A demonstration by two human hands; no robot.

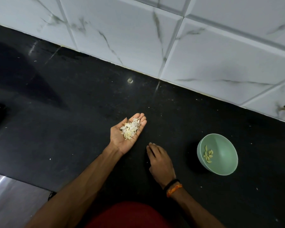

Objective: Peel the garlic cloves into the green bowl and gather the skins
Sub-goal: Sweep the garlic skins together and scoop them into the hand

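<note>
1. Holding your left hand (127,134) palm up above the black worktop (72,112), you carry a small heap of garlic skins (130,129) on the palm and the base of the fingers. Grip: slack, fingers nearly straight and only slightly cupped, nothing pinched.
2. Skins: white to pale yellow, papery, loose flakes, all on the palm; a few stand up at the edges of the heap.
3. Your right hand (160,162) lies back up, low over the worktop, just right of and nearer you than the left. Fingers reach forward together and bend downward, tips at or close to the surface; contact cannot be told. Grip: nothing seen in it, though the underside is hidden.
4. Right wrist: a black band and an orange thread (174,188) side by side.
5. The green bowl (227,162) sits on the worktop to the right of your right hand, apart from it, upright.
6. Peeled garlic cloves (208,155), pale yellow, lie in a small cluster on the bowl's left inner wall.
7. Scattered white flecks (50,159) dot the worktop on both sides.
8. Behind: white marble-pattern wall tiles (122,30) meet the worktop's back edge.
9. Bottom of view: red clothing (130,216).
</note>
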